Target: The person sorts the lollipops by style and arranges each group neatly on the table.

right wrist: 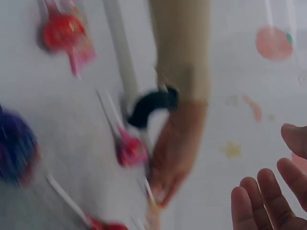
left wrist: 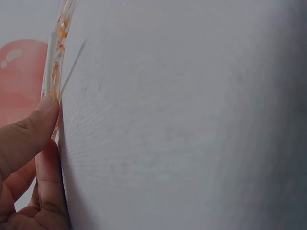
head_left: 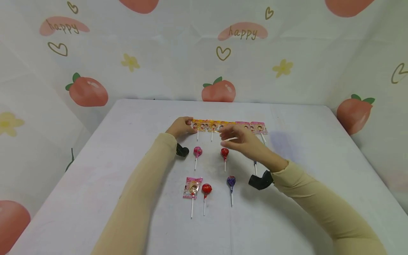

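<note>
At the left end of a row of flat wrapped lollipops, my left hand [head_left: 182,127] pinches an orange-wrapped lollipop [head_left: 199,125] between thumb and fingers. In the left wrist view, the thumb [left wrist: 33,132] presses near clear wrapper and a white stick [left wrist: 49,62]. My right hand [head_left: 243,142] hovers above the table, its fingers loosely bent and holding nothing; it partly hides the row's middle. Two pink-wrapped flat lollipops [head_left: 258,127] lie at the row's right end. Just below the right hand is a red round lollipop [head_left: 225,153]. A pink round lollipop [head_left: 198,151] lies nearer the left wrist.
Closer to the front lie a pink flat lollipop [head_left: 192,187], a red round lollipop [head_left: 207,188] and a purple-blue one [head_left: 231,181]. Another stick [head_left: 255,168] shows under the right forearm. Behind the white table [head_left: 293,117] hangs a peach-printed cloth [head_left: 178,46].
</note>
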Available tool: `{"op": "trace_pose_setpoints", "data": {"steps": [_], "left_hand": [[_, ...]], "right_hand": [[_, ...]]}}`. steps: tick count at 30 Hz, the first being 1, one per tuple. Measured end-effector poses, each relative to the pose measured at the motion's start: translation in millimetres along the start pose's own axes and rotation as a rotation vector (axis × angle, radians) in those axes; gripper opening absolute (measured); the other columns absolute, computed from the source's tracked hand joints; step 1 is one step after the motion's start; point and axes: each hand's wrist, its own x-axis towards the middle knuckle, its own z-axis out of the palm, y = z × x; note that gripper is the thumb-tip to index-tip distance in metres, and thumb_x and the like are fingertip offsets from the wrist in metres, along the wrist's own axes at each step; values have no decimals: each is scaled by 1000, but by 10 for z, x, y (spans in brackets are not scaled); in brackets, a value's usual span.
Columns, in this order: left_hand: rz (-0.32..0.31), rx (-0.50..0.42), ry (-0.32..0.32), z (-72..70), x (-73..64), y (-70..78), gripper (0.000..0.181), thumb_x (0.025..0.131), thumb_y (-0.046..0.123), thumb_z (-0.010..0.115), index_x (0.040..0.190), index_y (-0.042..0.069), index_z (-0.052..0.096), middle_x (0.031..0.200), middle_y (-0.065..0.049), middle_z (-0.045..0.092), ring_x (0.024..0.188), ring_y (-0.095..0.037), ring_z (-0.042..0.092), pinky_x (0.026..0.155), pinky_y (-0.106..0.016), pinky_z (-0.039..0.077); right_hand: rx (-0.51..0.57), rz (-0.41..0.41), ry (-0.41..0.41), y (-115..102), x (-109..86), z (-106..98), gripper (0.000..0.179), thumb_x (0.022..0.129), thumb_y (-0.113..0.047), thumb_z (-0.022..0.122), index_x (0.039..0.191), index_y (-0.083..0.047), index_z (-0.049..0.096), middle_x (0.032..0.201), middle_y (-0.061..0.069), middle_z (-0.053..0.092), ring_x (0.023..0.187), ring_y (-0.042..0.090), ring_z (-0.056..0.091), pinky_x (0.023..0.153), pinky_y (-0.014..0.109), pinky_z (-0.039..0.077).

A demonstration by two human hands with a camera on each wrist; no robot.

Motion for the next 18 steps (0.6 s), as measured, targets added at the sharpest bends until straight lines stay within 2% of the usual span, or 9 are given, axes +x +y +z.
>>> {"op": "trace_pose_setpoints", "data": {"steps": [3, 10, 13, 18], "left_hand": [[3, 11, 1, -2, 4, -3, 69, 86, 26, 74, 147, 13, 43, 128, -10, 54, 114, -24, 46, 108, -41, 33], [28, -5, 5, -1, 32, -27, 70, 85, 23, 75, 146, 10, 44, 127, -11, 54, 112, -24, 47, 107, -40, 34], [21, -1, 4, 0, 37, -29, 69, 85, 24, 75, 145, 10, 44, 128, -11, 54, 112, -24, 47, 107, -40, 35], [2, 6, 4, 3, 41, -30, 69, 86, 25, 75, 146, 13, 43, 130, -11, 54, 113, -24, 47, 107, -41, 35]], "right_hand": [[20, -12, -82, -25, -40, 227, 39, 89, -12, 69, 126, -5, 58, 121, 10, 61, 114, 30, 59, 94, 38, 50], [-6, -11, -268, -2, -92, 629, 40, 88, -14, 71, 125, -5, 58, 127, 14, 60, 116, 30, 57, 99, 38, 47], [-22, 5, -313, 12, -108, 736, 40, 88, -14, 71, 125, -4, 58, 127, 12, 59, 115, 28, 57, 98, 38, 47], [-116, 40, -332, 54, -110, 868, 40, 86, -20, 74, 121, -7, 61, 120, 8, 60, 110, 23, 56, 95, 35, 48]]}}
